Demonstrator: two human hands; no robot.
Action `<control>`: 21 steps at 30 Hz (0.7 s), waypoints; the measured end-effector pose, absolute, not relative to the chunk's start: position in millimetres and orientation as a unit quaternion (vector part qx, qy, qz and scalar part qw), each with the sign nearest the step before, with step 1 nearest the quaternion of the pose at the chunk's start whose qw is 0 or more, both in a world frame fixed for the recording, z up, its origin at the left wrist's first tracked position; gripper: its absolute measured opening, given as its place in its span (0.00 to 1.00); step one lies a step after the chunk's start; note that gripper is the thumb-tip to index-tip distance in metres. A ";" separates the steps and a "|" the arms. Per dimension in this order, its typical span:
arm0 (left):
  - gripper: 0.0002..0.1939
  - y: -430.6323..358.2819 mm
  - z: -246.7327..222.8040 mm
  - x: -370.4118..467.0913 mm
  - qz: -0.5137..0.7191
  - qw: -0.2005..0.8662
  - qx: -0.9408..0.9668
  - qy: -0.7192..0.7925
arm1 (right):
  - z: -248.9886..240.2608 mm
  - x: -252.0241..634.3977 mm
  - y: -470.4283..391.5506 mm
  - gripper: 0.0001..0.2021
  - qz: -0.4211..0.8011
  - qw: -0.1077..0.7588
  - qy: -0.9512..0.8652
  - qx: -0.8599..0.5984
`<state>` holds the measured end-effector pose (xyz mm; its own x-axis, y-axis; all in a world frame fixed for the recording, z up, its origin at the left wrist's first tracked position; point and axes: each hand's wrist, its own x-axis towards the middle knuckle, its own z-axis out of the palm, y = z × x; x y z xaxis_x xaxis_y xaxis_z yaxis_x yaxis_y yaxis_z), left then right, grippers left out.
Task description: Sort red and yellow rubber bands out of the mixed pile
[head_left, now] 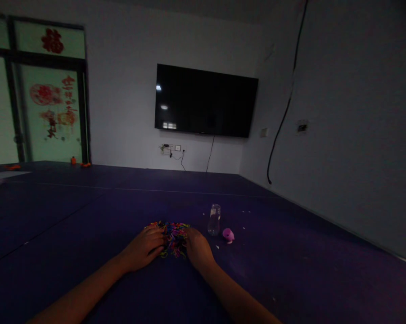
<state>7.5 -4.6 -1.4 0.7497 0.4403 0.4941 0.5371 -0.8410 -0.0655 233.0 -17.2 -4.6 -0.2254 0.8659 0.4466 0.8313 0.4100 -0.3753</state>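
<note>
A flat pile of thin, brightly coloured bands, like small rubber bands (pixel 174 238), lies on the purple surface between my two hands. Over its left side rests my left hand (pixel 145 246), open, the fingers stretched out and the tips among the bands. My right hand (pixel 198 248) is cupped against the pile's right edge; its fingers look loosely bent and apart, partly hidden behind the hand. Just beyond it stands a clear, transparent bottle (pixel 214 220) without a cap. A pink-purple cap-like piece (pixel 228 234) sits to the right of the bottle.
The wide purple surface (pixel 98 211) has seams and several small white scraps near the bottle. Small orange objects (pixel 74 160) are at the far left edge, by a glass door (pixel 51 108). A dark television (pixel 206 101) and hanging cables are on the walls.
</note>
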 end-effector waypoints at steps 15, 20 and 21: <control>0.11 0.6 -5.9 6.6 -0.250 0.085 -0.927 -0.268 | -2.6 225.8 -24.3 0.18 -0.043 0.220 -0.908 -0.355; 0.14 -4.0 -2.2 9.1 -0.253 0.081 -0.922 -0.282 | 2.5 228.6 -24.9 0.16 -0.034 0.217 -0.858 -0.465; 0.14 -4.7 -1.5 9.4 -0.255 0.080 -0.921 -0.284 | 2.8 229.6 -24.7 0.17 -0.027 0.222 -0.849 -0.479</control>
